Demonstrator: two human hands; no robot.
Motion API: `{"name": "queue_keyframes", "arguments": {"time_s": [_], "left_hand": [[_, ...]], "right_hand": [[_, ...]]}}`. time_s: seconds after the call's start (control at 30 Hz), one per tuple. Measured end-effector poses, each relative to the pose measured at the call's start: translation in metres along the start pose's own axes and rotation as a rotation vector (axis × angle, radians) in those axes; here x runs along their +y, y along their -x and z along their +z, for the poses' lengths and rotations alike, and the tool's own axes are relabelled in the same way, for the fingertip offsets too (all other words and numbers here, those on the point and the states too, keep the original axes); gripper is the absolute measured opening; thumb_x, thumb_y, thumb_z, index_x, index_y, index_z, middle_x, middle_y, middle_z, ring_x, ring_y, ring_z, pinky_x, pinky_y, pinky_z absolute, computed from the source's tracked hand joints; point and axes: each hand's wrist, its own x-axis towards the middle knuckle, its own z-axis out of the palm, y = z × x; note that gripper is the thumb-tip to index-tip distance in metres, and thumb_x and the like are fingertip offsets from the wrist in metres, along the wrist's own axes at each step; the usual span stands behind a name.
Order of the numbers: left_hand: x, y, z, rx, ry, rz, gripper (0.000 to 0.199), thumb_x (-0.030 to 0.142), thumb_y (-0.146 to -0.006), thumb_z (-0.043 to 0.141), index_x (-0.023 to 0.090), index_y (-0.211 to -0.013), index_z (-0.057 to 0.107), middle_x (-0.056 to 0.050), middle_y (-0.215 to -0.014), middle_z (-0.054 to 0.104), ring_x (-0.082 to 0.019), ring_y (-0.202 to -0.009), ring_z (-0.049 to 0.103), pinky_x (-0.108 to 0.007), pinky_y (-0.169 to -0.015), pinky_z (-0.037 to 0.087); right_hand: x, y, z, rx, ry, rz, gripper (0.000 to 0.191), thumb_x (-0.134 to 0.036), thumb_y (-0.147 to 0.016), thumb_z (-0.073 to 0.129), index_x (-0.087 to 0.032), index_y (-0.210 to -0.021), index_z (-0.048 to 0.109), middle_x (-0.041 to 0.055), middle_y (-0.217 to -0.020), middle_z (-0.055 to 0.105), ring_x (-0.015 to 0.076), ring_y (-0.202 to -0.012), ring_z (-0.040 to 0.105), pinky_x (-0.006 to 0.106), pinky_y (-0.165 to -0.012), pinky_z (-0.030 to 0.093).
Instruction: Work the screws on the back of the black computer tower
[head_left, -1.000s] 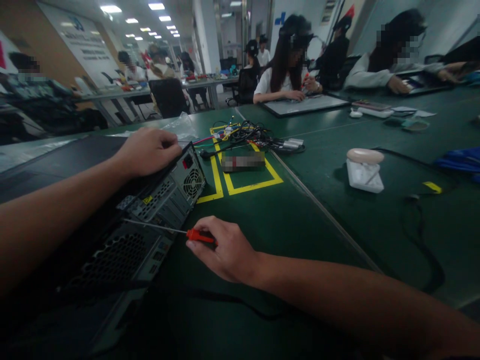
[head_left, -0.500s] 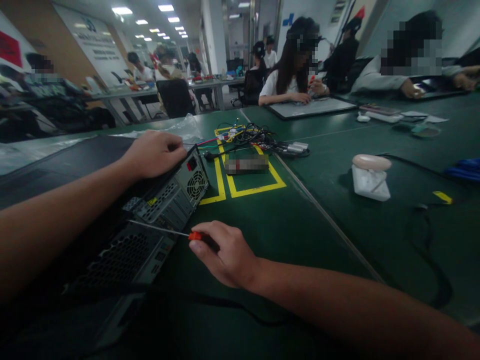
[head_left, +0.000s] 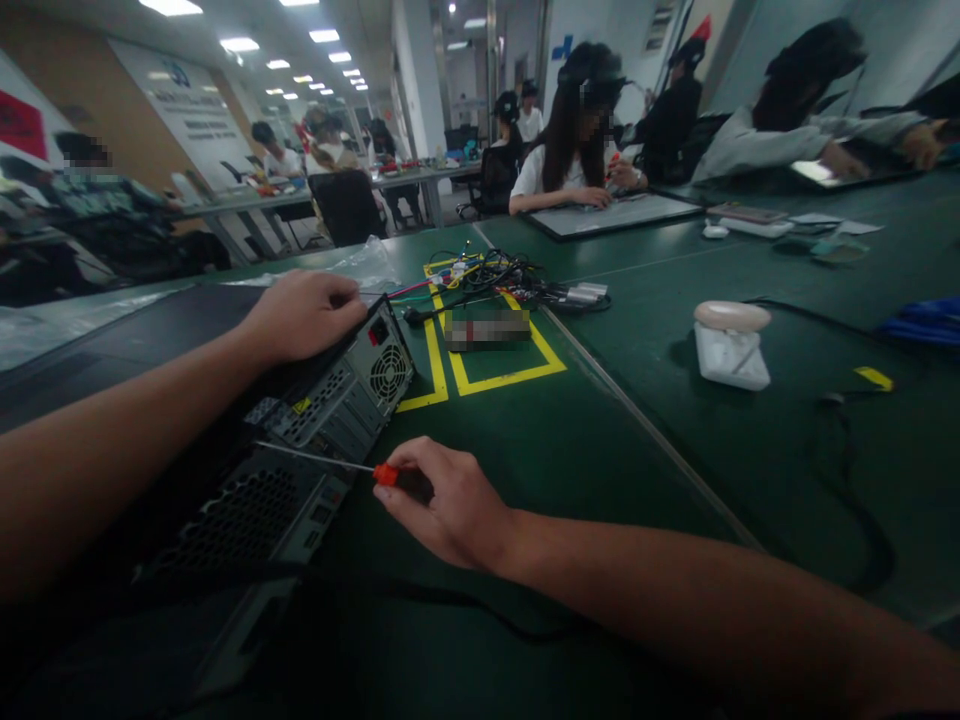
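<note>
And there, a turn is seen: on the red-and-black screwdriver with a thin metal shaft point(head_left: 385, 474), a red flank is replaced by black, so a screw is probably being worked. The tool is held beside the rear panel of the black metal computer case point(head_left: 356, 400), its long axis laid across that panel, tip aimed at the case, handle outward. The handle is pinched in the right hand's point(head_left: 454, 505) fingers. On the case's top edge the left hand point(head_left: 307, 312) is rested, fingers curled; whether anything is gripped cannot be told.
</note>
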Motion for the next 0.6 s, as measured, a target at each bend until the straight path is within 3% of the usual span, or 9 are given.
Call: {"name": "queue_keyframes", "arguments": {"time_s": [0.37,0.6], "left_hand": [[-0.0017,-0.0008,0.0025,0.009,0.004,-0.001,0.032,0.045,-0.091,0.041,0.026,-0.065,0.047,-0.002,-0.066,0.047,-0.019,-0.064,0.044,-0.037,-0.066,0.028],[0.0011,-0.0007,0.0008,-0.004,0.012,-0.014,0.033,0.047,-0.090,0.041,0.027,-0.065,0.047,-0.002,-0.067,0.048,-0.020,-0.065,0.046,-0.037,-0.068,0.029]], "right_hand": [[0.0014,0.0005,0.0000,0.046,0.109,-0.100,0.023,-0.040,-0.107,0.064,-0.018,-0.111,0.067,0.0074,-0.099,0.076,0.0186,-0.085,0.071,0.032,-0.082,0.060],[0.0002,-0.0013,0.0002,-0.029,0.100,-0.034,0.028,-0.042,-0.112,0.054,-0.019,-0.117,0.068,0.0092,-0.105,0.077,0.0201,-0.093,0.074,0.034,-0.086,0.061]]}}
